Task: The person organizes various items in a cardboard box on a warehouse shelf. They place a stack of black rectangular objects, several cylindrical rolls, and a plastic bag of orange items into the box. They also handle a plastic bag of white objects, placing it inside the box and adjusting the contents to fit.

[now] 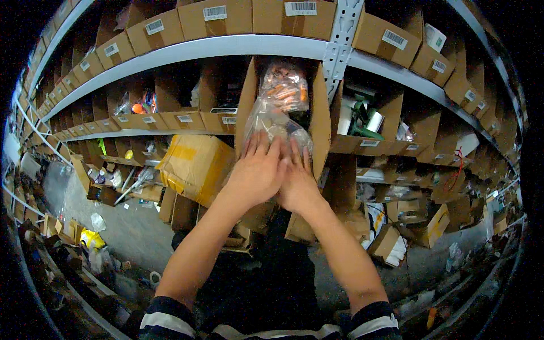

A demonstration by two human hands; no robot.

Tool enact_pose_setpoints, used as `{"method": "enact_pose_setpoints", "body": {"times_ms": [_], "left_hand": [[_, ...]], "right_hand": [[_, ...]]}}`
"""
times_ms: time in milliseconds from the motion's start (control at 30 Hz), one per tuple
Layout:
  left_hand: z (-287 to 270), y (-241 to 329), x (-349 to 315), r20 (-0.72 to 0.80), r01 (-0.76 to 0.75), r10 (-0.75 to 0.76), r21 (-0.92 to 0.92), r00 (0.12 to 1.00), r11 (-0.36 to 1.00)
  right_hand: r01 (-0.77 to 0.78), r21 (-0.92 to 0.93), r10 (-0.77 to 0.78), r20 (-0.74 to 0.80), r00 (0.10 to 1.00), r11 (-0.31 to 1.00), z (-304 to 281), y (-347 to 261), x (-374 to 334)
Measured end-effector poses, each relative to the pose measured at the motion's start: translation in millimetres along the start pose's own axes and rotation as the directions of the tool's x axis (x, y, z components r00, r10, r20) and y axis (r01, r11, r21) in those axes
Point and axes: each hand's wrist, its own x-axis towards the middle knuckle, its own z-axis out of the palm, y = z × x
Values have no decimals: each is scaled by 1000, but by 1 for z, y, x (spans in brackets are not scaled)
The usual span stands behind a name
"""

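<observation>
Both hands reach into an open cardboard bin [320, 127] that juts from the middle shelf. My left hand [259, 170] lies with its fingers stretched out on clear plastic bags [269, 120]. Beside it, thumbs close together, my right hand [297, 178] rests on the same bags with its fingers extended. What the nearer bags hold is hard to make out; it looks pale. Deeper in the bin is a clear bag of orange pieces [286, 93]. The bin's front is hidden behind my hands.
A taped cardboard box [198, 167] stands tilted left of the bin. To the right, a shelf box holds green and white items [362, 120]. A metal upright [340, 39] and shelf beam [226, 46] frame the bin. Opened cartons [388, 243] sit low at right.
</observation>
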Motion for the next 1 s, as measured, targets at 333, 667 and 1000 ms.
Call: {"method": "enact_pose_setpoints", "body": {"times_ms": [333, 667, 1000], "left_hand": [[30, -14, 7, 41, 28, -25, -76, 999, 997], [53, -14, 31, 199, 22, -33, 57, 980, 998], [39, -1, 3, 130, -152, 136, 120, 982, 981]], "right_hand": [[-48, 236, 74, -101, 992, 971, -17, -32, -50], [-87, 145, 109, -152, 982, 986, 6, -27, -35], [-33, 90, 51, -201, 978, 995, 14, -31, -66]]}}
